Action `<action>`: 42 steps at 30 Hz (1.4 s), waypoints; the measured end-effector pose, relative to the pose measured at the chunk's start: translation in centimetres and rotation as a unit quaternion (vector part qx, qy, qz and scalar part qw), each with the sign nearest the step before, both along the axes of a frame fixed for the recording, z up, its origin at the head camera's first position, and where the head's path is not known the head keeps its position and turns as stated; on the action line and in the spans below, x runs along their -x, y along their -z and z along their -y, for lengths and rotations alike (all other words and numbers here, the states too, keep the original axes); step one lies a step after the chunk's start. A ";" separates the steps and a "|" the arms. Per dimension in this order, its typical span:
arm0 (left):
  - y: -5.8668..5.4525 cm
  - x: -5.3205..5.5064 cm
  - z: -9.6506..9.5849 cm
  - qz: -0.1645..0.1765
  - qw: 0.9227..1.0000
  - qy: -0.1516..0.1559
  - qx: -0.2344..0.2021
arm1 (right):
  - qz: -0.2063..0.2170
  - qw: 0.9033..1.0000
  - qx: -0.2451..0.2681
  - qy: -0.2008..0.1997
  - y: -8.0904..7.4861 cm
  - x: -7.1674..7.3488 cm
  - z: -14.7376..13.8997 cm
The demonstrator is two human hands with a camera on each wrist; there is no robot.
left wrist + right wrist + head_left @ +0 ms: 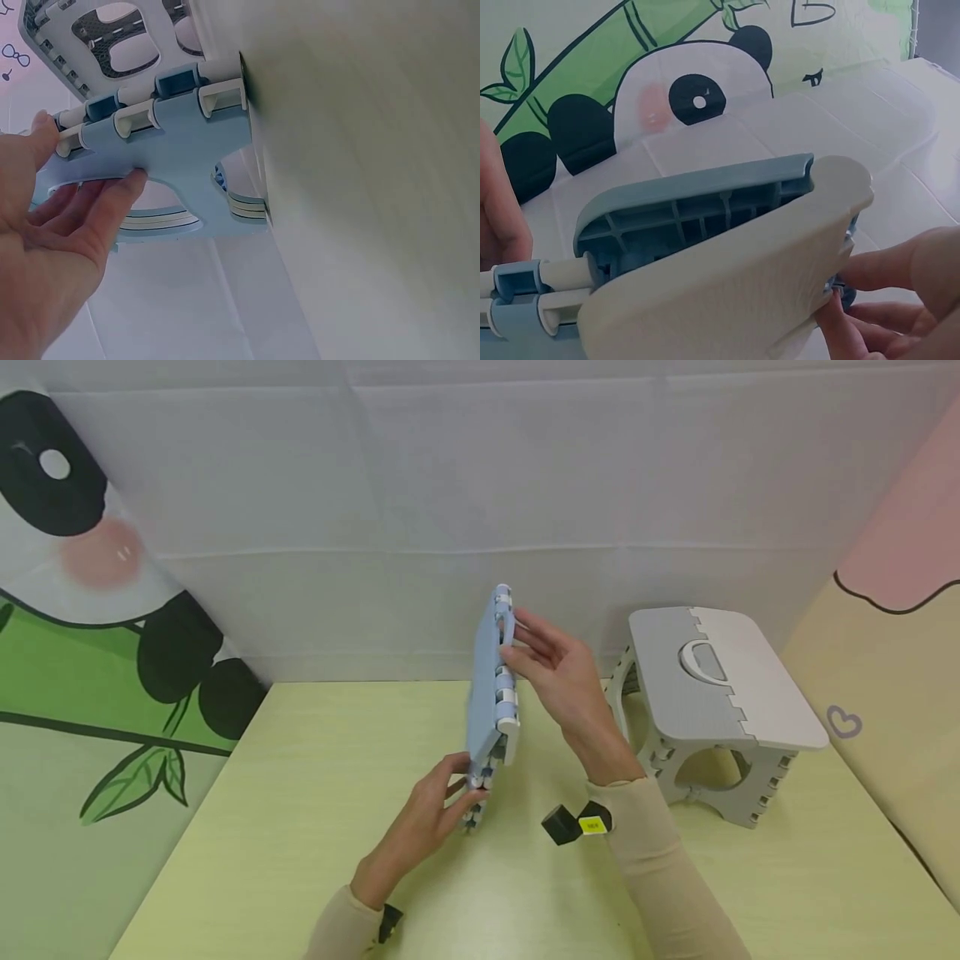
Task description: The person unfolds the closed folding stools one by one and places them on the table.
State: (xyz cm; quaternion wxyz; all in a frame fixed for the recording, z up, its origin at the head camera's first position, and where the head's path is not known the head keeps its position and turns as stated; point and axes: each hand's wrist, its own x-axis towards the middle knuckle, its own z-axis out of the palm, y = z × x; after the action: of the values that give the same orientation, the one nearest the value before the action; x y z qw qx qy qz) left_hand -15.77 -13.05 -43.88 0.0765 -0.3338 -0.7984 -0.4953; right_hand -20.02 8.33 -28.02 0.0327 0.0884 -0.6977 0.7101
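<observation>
A blue-and-white folding step stool (pixel 483 681) stands on edge on the table, mostly folded, its hinged side turned toward me. My right hand (pixel 558 672) pinches the blue carry handle at the upper hinge line. Lower down, my left hand (pixel 427 806) grips the blue leg panel (pixel 184 142), thumb at the hinge edge and fingers by the cut-out. In the right wrist view the white seat half (pixel 727 277) and blue seat half (pixel 697 187) lie at a narrow angle, with a ribbed underside showing between them.
A grey-and-white folding stool (pixel 675 685) stands unfolded at the right of the pale yellow table (pixel 330 760). Behind the table hangs a white cloth (pixel 450 510), with a panda print at the left. Black wrist cameras (pixel 562 824) sit by the sleeves.
</observation>
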 end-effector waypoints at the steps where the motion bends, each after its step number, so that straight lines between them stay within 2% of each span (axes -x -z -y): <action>1: 0.0 0.0 -0.1 0.000 1.000 0.002 -0.004 | -0.001 1.000 -0.004 -0.002 -0.1 0.0 0.0; 7: 0.2 0.1 -0.5 0.014 1.000 0.005 -0.019 | -0.008 1.000 -0.019 -0.016 -0.4 0.0 0.2; 13: 0.4 0.2 -0.7 0.032 0.999 -0.004 -0.018 | -0.010 0.999 -0.025 -0.024 -0.7 -0.1 0.6; 23: 0.4 0.4 -1.0 0.062 0.998 -0.003 -0.033 | -0.034 0.998 -0.027 -0.045 -0.8 -0.2 1.3; 42: 0.6 0.6 -1.3 0.076 0.997 -0.005 -0.032 | -0.049 0.997 -0.037 -0.052 -0.5 -0.6 1.2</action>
State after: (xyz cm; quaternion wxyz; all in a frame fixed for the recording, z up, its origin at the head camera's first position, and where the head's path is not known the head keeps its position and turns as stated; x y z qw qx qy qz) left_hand -16.36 -11.76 -44.48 0.0285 -0.2886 -0.7869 -0.5446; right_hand -19.40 7.12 -27.51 0.0269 0.1607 -0.7153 0.6795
